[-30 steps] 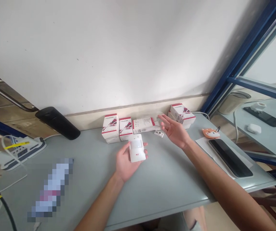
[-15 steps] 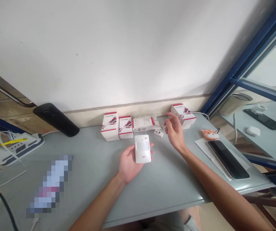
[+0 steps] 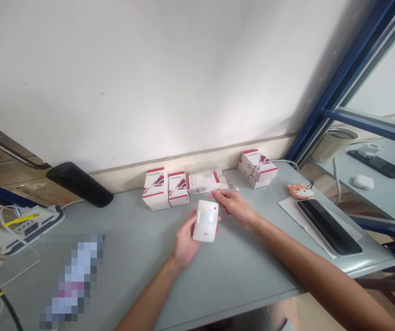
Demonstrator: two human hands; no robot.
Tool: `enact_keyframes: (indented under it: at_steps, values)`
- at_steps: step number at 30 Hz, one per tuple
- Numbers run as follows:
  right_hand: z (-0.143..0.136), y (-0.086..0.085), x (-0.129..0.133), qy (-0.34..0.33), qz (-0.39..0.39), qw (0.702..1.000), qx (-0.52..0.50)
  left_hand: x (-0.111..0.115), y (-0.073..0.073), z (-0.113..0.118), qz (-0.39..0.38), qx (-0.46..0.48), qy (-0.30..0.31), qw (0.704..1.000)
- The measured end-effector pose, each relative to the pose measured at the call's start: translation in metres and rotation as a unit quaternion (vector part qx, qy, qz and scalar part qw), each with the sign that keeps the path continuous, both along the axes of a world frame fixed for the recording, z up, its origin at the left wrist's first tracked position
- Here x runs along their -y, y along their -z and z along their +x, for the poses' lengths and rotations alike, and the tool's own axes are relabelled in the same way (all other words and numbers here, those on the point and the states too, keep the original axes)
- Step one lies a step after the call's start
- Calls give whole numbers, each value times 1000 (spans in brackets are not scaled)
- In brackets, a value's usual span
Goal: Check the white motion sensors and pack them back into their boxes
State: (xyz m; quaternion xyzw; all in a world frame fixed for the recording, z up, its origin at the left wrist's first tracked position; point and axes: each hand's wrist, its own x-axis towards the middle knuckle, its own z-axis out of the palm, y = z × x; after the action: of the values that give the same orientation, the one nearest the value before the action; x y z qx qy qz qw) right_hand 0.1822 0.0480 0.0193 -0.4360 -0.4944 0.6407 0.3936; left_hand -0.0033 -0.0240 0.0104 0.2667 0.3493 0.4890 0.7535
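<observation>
A white sensor-like device (image 3: 205,221) with a rounded window and small red marking rests in my left hand (image 3: 186,241), its fingers wrapped behind it. My right hand (image 3: 233,207) is just above and right of the device's top edge. Its thumb and index finger pinch a thin piece at the top, too small to make out fully. Behind the hands lies a red and white box (image 3: 203,180) on its side, and a small white part (image 3: 235,188) shows partly beyond my right hand.
Boxes stand at left (image 3: 156,188) and right (image 3: 258,168) along the wall. A black cylinder (image 3: 80,184) and a power strip (image 3: 33,230) are at the left. To the right are an orange animal-shaped item (image 3: 300,191) and a phone (image 3: 330,226) on paper.
My right hand has come down and left from near the right boxes to the device's top, its fingers now pinched. The device in my left hand has shifted slightly, and the view has moved a little.
</observation>
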Motion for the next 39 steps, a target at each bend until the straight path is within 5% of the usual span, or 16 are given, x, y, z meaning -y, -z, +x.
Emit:
enact_keyframes:
  at_steps: [10,16,24,32,39]
  values:
    - [24,-22,-15,200,115,969,-93,-4,0,1,51,-52,-5,997]
    - [43,-31,-25,226,144,952,-150,-2,-3,0,62,-72,7,995]
    - [90,-44,-48,230,93,905,-344,-11,-13,-10,11,-25,189,982]
    - [124,-59,-50,260,106,889,-361,-15,-6,-8,13,12,246,969]
    - [141,-53,-55,231,109,871,-420,-24,0,-1,1,4,264,964]
